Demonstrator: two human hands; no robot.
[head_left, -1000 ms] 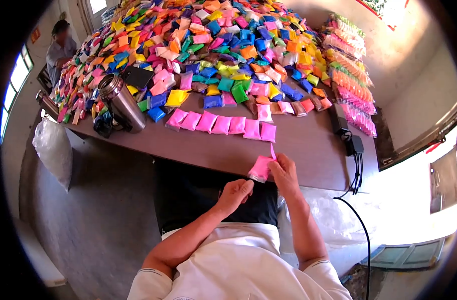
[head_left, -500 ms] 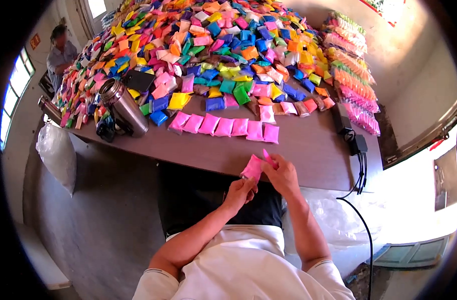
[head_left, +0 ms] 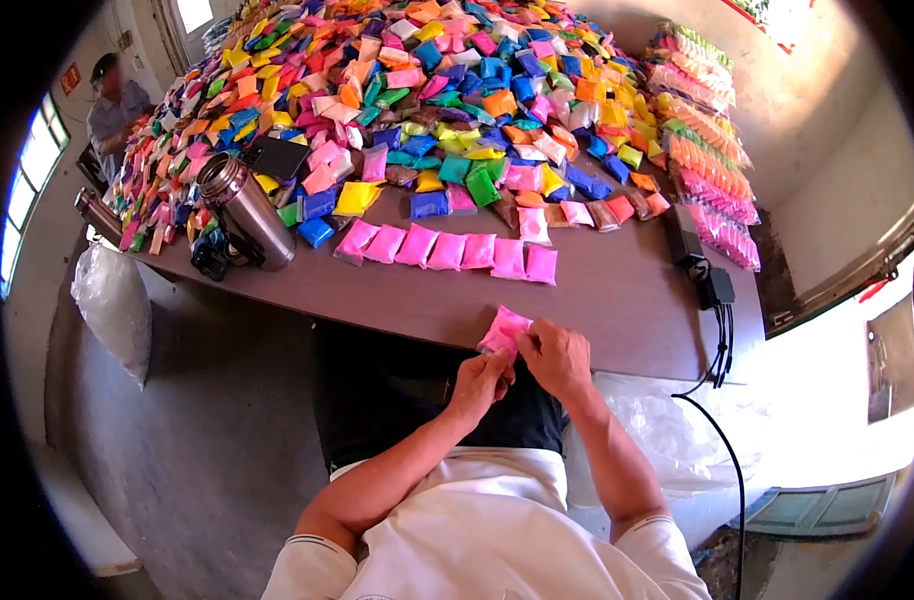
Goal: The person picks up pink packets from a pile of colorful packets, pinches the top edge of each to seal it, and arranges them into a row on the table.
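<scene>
Pink pkt (head_left: 504,325): 1 pc, in L hand, over near edge of table (head_left: 617,305); near end in grip, far end free.
L hand (head_left: 480,386): thumb & forefinger pinching pkt's near end; other fingers curled under, partly hidden.
R hand (head_left: 559,360): fingers curled, tips at pkt's R side; can't tell if pinching or only touching.
Row (head_left: 445,252): 7 pink pkts, side by side, beyond hands, twixt them & pile.
Pile (head_left: 427,105): mixed-col. pkts, far side, heaped high.
Flask (head_left: 245,212): L side, by near table edge.
Adapter (head_left: 715,287): R side of table, cord hanging off near edge.
Risk, drop: pkt could slip to lap or floor; cause, small hold on one end, past table edge.
Risk, burst: film/seam might split; cause, pinching too hard.
Risk, slide: loose pkts could run down into row; cause, pile knocked.
Risk, snag: adapter might be pulled off; cause, R arm catching cord.
</scene>
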